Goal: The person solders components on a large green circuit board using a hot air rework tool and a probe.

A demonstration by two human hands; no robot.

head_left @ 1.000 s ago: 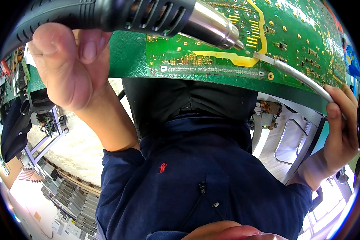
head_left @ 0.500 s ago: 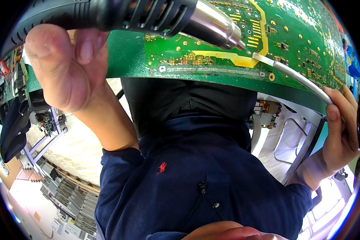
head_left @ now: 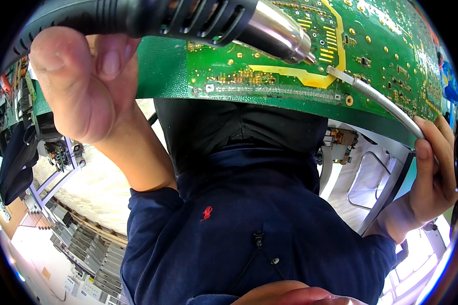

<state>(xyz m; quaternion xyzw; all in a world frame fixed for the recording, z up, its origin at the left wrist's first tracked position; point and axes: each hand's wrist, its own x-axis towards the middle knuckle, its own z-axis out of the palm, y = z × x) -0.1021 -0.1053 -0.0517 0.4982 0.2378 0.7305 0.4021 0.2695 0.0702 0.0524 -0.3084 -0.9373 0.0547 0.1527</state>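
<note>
The left hand (head_left: 86,89), at 10 o'clock, grips the gun (head_left: 208,20), nozzle (head_left: 309,58) toward 4. At 3, the right hand (head_left: 430,168) pinches a silver tool (head_left: 389,106), tip near the nozzle. The board (head_left: 376,86) lies at 1 on the worktop (head_left: 160,71).

Circuit board (head_left: 364,51), metal nozzle (head_left: 290,38) and grey tool's tip (head_left: 339,74) have shifted slightly right

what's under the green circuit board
A green tabletop shows past the left and near edges of the green circuit board; whatever lies directly beneath it is covered.
</note>
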